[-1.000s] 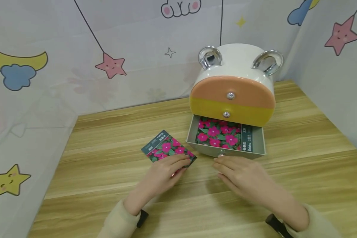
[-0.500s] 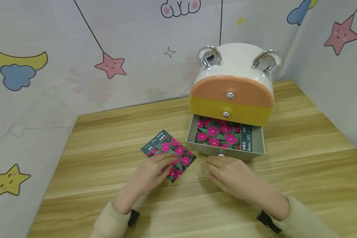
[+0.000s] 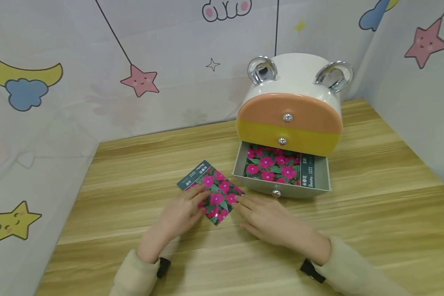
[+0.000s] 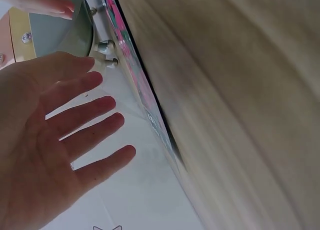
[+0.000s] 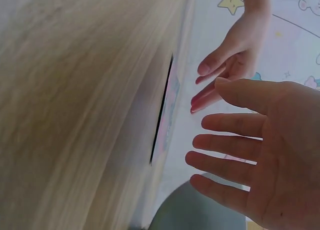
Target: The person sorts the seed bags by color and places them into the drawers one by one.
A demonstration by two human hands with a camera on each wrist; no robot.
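A flat seed packet [image 3: 216,199] printed with pink flowers lies aslant on the wooden table. My left hand [image 3: 179,211] hovers over its left edge; in the left wrist view the fingers [image 4: 95,135] are extended and apart from the packet. Just off the packet's right corner is my right hand [image 3: 264,218], its fingers [image 5: 225,145] straight with nothing between them. Behind the right hand, the grey bottom drawer [image 3: 281,188] of a white animal-shaped cabinet [image 3: 299,74] is pulled out. Inside it lies a similar flowered packet [image 3: 271,166].
Two upper drawers, an orange one [image 3: 299,109] and a yellow one [image 3: 303,140], sit closed with silver knobs. Ring-shaped metallic ears [image 3: 260,72] top the cabinet. A pale curtain [image 3: 170,111] with stars and clouds borders the wooden table [image 3: 133,164].
My right hand has moved left from in front of the drawer knob to the packet's right side. My left hand has slid left, uncovering more of the packet. The drawer stays out.
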